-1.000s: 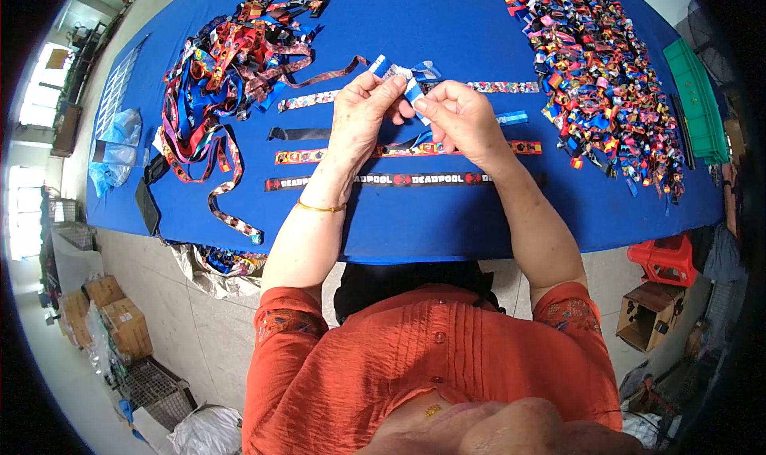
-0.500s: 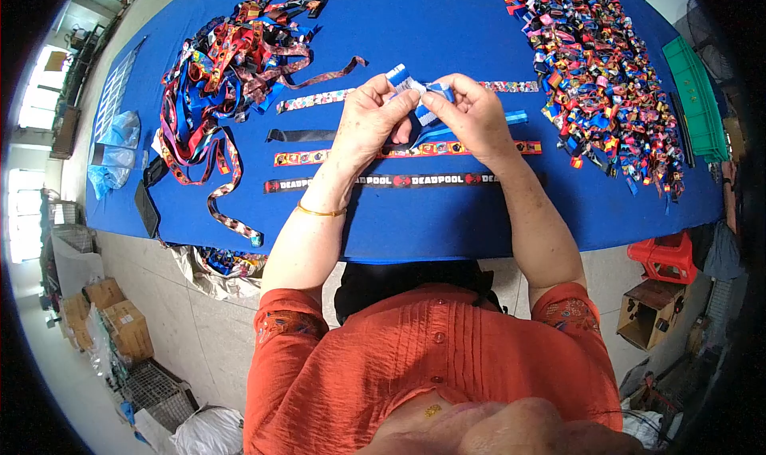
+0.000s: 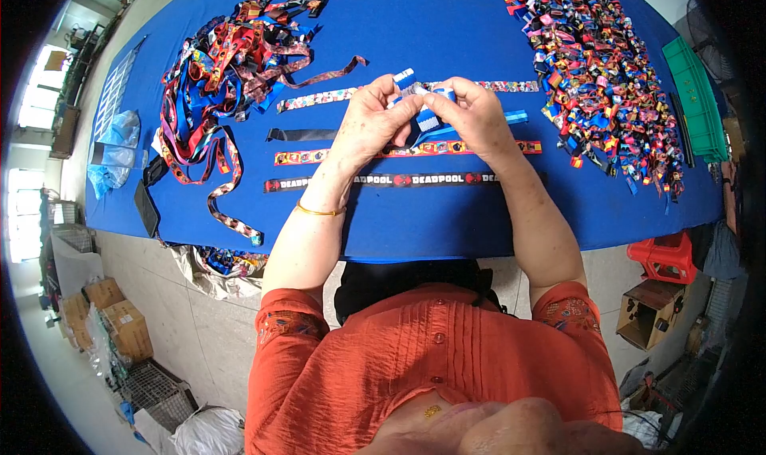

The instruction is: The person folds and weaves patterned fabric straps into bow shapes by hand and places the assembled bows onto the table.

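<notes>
Both hands pinch a blue and white ribbon (image 3: 428, 120) above the middle of the table. My left hand (image 3: 375, 120) grips its left part, with a short end sticking up past the fingers. My right hand (image 3: 471, 118) holds the right part, thumb close to the left thumb. Below and behind the hands lie flat straps: a patterned white one (image 3: 315, 100), a black one (image 3: 303, 135), a red and yellow one (image 3: 302, 158) and a black DEADPOOL one (image 3: 437, 180). A bright blue strap end (image 3: 515, 117) shows right of my right hand.
On the blue table (image 3: 431, 235), a tangle of colourful straps (image 3: 211, 72) lies left and a heap of small folded ribbon pieces (image 3: 598, 80) right. A green crate (image 3: 694, 100) stands at the right edge. A red stool (image 3: 666, 257) and cardboard boxes (image 3: 126, 327) are on the floor.
The blue and white ribbon has been turned and folded between the fingers. Its upper end has shifted right, and the thumbs have come closer together.
</notes>
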The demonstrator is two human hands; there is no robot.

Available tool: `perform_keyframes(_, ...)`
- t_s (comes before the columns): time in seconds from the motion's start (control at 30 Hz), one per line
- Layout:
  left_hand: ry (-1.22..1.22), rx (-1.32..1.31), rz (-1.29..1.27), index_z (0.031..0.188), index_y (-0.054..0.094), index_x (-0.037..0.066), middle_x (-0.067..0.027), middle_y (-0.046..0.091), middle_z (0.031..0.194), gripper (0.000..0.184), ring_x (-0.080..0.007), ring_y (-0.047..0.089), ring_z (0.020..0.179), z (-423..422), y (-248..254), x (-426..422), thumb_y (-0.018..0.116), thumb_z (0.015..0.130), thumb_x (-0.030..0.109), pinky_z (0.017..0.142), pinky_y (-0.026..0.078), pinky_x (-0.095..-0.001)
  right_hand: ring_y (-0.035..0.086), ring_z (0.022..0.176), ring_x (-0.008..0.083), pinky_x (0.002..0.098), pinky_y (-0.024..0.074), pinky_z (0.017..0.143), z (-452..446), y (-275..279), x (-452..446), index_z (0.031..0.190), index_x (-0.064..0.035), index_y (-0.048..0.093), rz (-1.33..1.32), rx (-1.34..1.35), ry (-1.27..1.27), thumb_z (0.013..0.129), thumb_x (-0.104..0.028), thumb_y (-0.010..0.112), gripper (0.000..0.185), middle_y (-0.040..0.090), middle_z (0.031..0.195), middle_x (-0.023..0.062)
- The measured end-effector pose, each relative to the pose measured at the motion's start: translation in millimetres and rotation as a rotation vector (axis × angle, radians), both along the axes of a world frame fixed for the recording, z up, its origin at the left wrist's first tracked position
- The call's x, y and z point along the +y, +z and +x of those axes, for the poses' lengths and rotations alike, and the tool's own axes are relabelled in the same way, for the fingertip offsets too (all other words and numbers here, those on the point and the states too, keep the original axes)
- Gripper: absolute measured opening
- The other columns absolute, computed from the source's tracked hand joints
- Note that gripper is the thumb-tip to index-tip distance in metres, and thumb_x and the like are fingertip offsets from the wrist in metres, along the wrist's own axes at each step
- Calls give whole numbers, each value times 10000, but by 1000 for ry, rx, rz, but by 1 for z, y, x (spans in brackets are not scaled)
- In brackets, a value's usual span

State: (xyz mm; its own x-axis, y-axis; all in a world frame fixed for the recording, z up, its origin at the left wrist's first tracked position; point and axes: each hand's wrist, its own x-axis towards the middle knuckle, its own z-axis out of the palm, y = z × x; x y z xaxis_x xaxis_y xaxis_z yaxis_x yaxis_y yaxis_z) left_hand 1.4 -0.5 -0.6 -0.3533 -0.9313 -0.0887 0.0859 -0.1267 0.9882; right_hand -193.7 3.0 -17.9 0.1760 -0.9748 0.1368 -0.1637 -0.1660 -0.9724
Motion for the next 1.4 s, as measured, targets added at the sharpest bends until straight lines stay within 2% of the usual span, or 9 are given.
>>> perform_keyframes(0.23,-57,125,35,1116,624,9,-30,662,789,220,-82,563,485,1,-4,-2,700,959,142,435,418,-223,528,668,17,224,421,562,1,1,-1,904,-16,688,47,-134,-33,942,-182,699,170,634,744,-26)
perform_keyframes(0.43,-78,198,127,1189,575,17,-43,642,763,344,-108,570,488,-5,3,5,752,899,72,430,423,-235,532,656,28,223,419,562,-1,-3,-5,895,-26,683,87,-226,-50,949,-185,695,168,631,739,-21)
perform_keyframes(0.53,-79,252,194,1147,591,11,-35,629,765,333,-104,558,488,-4,4,5,770,867,36,432,422,-237,545,648,34,217,428,559,0,2,-3,912,-21,676,95,-226,-67,953,-186,694,172,635,735,-10)
perform_keyframes(0.73,-171,242,170,1085,618,4,-27,621,775,276,-102,542,486,-1,0,3,764,851,6,443,422,-239,595,637,55,210,476,572,-3,6,-4,948,11,659,100,-254,-99,957,-174,689,187,655,743,21)
perform_keyframes(0.83,-173,201,172,1152,550,-34,-44,606,729,348,-114,546,488,1,-1,0,743,865,1,468,421,-231,609,636,64,212,490,577,-2,10,-2,951,15,659,97,-244,-114,956,-164,685,182,662,752,33)
perform_keyframes(0.93,-218,196,146,1165,542,-51,-52,606,729,368,-113,545,503,2,1,0,745,864,9,483,427,-230,613,638,67,213,494,579,-2,7,-3,957,17,659,106,-241,-121,956,-161,683,180,660,752,35)
perform_keyframes(1.03,-97,204,183,1098,611,-40,-39,631,754,249,-101,560,533,-1,-2,1,729,892,35,461,432,-238,606,634,65,211,490,578,-2,11,-1,956,16,660,132,-259,-133,956,-164,683,182,651,742,27)
perform_keyframes(1.23,-74,236,183,1030,663,-42,-56,671,796,259,-109,584,576,0,-7,-3,694,960,205,538,470,-237,581,616,55,207,466,559,-3,6,-3,921,-13,657,145,-316,-61,957,-187,687,180,639,731,6)
perform_keyframes(1.4,31,99,48,1019,692,15,-19,672,816,226,-83,600,692,-3,-5,0,727,942,224,640,474,-226,572,607,49,208,461,551,5,6,1,913,-33,661,172,-285,-30,961,-198,684,173,642,733,3)
